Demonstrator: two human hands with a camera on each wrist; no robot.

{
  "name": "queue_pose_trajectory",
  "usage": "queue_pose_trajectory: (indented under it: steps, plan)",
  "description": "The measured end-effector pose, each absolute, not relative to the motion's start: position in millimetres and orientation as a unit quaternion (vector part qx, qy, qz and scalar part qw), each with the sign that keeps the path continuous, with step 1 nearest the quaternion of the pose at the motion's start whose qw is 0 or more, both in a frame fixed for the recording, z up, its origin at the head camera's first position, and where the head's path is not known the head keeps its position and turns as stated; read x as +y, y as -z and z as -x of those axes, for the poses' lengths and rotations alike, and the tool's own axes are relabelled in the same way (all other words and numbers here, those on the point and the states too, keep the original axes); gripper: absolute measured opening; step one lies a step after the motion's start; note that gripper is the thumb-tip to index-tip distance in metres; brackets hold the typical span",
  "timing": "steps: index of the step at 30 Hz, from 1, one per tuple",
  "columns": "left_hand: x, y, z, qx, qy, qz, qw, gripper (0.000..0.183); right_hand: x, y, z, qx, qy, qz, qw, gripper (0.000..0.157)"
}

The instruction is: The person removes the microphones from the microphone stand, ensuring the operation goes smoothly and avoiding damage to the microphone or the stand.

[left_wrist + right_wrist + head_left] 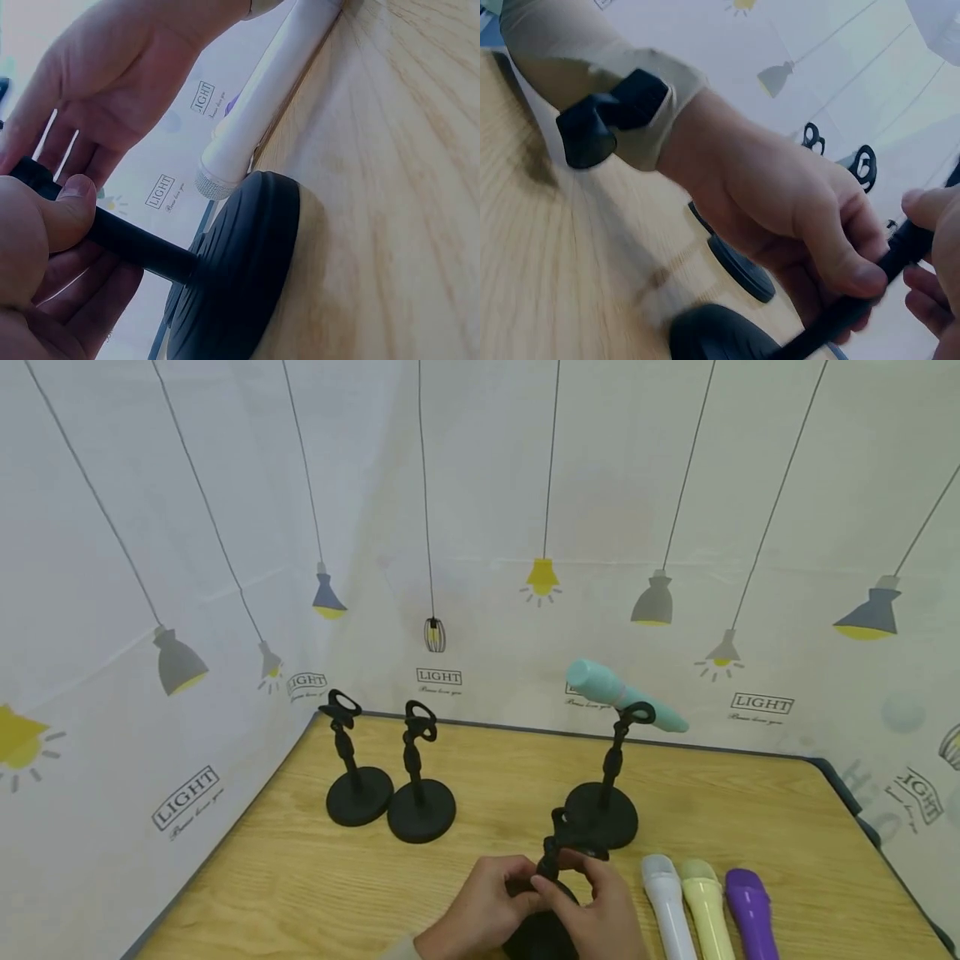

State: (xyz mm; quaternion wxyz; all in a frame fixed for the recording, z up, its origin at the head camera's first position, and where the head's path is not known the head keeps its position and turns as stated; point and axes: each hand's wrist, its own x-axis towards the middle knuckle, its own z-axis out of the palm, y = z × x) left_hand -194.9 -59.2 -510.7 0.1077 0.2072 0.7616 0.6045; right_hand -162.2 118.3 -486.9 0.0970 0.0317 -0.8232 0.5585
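A black microphone stand (542, 937) is between both hands, low in the head view. My left hand (483, 906) grips its pole (142, 244) between thumb and fingers, above the round base (244, 262). Higher up, around the joint beneath the clip, my right hand (606, 910) pinches the same stand with thumb and fingers; part of that grip is hidden. In the left wrist view the base rests on the wooden table (390, 225). Just behind, another black stand (603, 814) carries a turquoise microphone (596, 681), tilted in its clip.
Two black stands with unfilled clips (356, 795) (422, 810) are at the back left. Right of the hands lie a white microphone (666, 897), a yellow microphone (705, 906) and a purple microphone (750, 910) side by side. A lamp-printed backdrop (487, 510) surrounds the table.
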Motion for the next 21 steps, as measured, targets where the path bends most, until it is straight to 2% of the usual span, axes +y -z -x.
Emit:
queue_pose_trajectory:
  steps: [5, 9, 14, 21]
  plan:
    - [-58.3, 511.6, 194.9, 0.761, -0.606, -0.206, 0.105, 0.011, 128.9, 489.1, 159.8, -0.818, -0.547, -0.077, 0.16, 0.029]
    - [-57.8, 511.6, 195.3, 0.76, -0.608, -0.203, 0.105, 0.011, 132.9, 491.5, 158.3, -0.828, -0.519, -0.098, 0.189, 0.028]
    - [-57.1, 511.9, 195.0, 0.757, -0.611, -0.204, 0.107, 0.011, 134.1, 493.6, 156.3, -0.851, -0.481, -0.094, 0.189, 0.022]
    - [-62.2, 512.6, 195.5, 0.769, -0.593, -0.212, 0.107, 0.01, 137.4, 493.9, 155.0, -0.83, -0.523, -0.099, 0.167, 0.023]
